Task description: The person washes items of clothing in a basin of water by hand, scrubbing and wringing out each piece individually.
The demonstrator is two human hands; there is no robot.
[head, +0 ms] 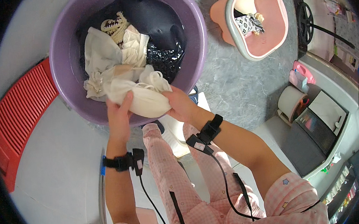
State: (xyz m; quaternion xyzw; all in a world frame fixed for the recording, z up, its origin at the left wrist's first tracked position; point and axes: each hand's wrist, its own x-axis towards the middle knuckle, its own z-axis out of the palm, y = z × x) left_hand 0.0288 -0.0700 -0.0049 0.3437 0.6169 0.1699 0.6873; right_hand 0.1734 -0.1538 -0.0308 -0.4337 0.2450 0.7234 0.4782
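Before me stands a large purple plastic tub (197, 26) with wet, dark cloth (147, 14) and pale garments in it. Between my hands, over the tub's near rim, I hold a cream-white padded garment (149, 98), perhaps a bra cup, with thin straps. My left hand (119, 116) grips its left side, thumb on top. The right end is pinched in my right hand (180, 104). Behind it in the tub lie sheer whitish cloth (101, 50), a satiny cream piece (134, 45) and a yellowish braided cord or trim (114, 26). My fingertips under the garment are hidden.
A pink plastic basket (272, 40) with a grey rim stands on the grey tiled floor, holding some garments (248, 24). A red slatted plastic chair back (26, 113) is at the left. At the right are a white bin (291, 101) and a pink bottle (304, 72). Cables hang from both wrist straps.
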